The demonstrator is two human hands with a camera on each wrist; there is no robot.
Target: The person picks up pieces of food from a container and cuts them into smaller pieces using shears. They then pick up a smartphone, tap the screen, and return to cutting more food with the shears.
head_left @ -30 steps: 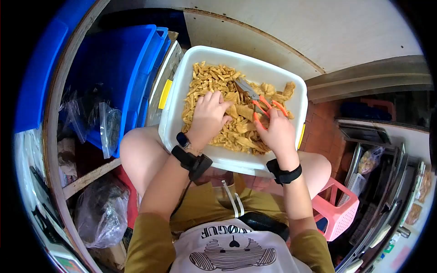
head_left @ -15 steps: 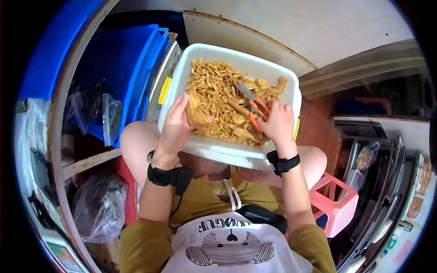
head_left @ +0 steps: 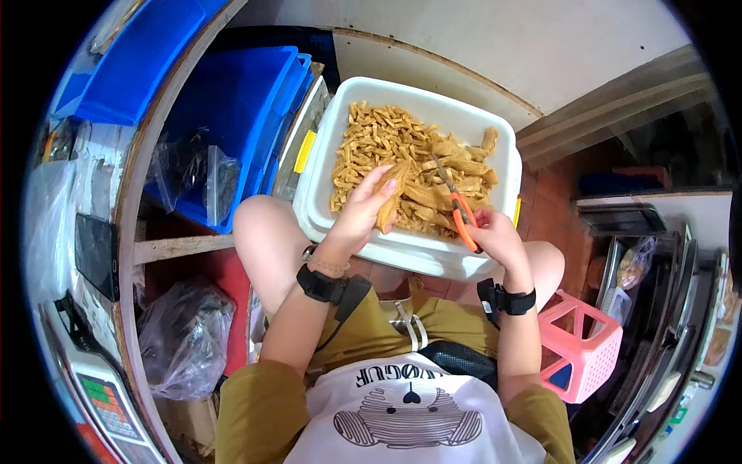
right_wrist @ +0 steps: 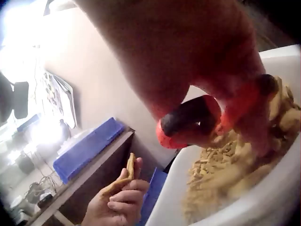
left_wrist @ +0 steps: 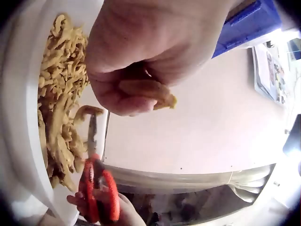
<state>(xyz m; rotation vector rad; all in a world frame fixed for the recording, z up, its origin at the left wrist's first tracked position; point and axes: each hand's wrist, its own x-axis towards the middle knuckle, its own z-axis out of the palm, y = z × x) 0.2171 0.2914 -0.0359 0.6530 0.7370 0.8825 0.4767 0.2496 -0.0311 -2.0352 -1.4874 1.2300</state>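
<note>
A white plastic tub (head_left: 313, 205) rests on the person's lap, holding a heap of yellow-brown food strips (head_left: 371, 143) and larger folded pieces on its right side. Over the tub's near left part, the left hand (head_left: 357, 216) grips a folded yellow-brown food piece (head_left: 395, 193), also seen pinched between thumb and fingers in the right wrist view. The right hand (head_left: 498, 238) holds scissors (head_left: 464, 220) by their orange-red handles. Their grey blades point away over the larger pieces. In the left wrist view the scissors (left_wrist: 94, 174) stand with blades upward and close together.
Blue crates (head_left: 263, 116) stand left of the tub, beside a wooden shelf frame (head_left: 182, 247) with plastic bags. A pink stool (head_left: 580, 348) is at the right. A white wall panel (head_left: 464, 46) rises behind the tub.
The left hand has risen from the heap with a folded piece and moved it rightward, nearer the scissors. The right hand has drawn the scissors back toward the tub's near right edge.
</note>
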